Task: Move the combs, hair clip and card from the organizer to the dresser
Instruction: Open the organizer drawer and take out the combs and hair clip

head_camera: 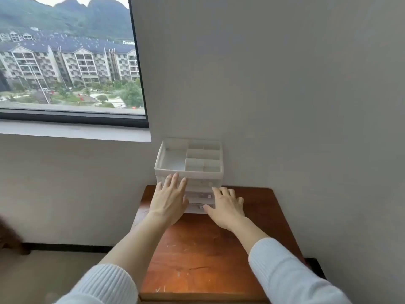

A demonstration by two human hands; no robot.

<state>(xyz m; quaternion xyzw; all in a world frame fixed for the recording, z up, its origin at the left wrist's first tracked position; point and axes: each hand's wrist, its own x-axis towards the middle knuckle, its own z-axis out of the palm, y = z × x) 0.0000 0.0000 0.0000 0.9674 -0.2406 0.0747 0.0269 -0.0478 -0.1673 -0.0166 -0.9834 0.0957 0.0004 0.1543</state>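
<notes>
A white plastic organizer (173, 167) stands at the back of a reddish wooden dresser (197, 255), against the wall. Its top tray has several compartments, and nothing shows in them. Below the tray are clear drawers with small knobs. My left hand (168, 200) is open, fingers spread, in front of the organizer's left side, fingertips near the top tray's front rim. My right hand (226, 207) is open too, resting at the lower drawers, thumb by the bottom drawer. No comb, hair clip or card is visible.
A window (70, 58) with a white sill is at upper left. Plain walls meet behind the organizer. A dark blurred object (8, 235) sits at the left edge by the floor. The dresser's front edge is near the bottom of the view.
</notes>
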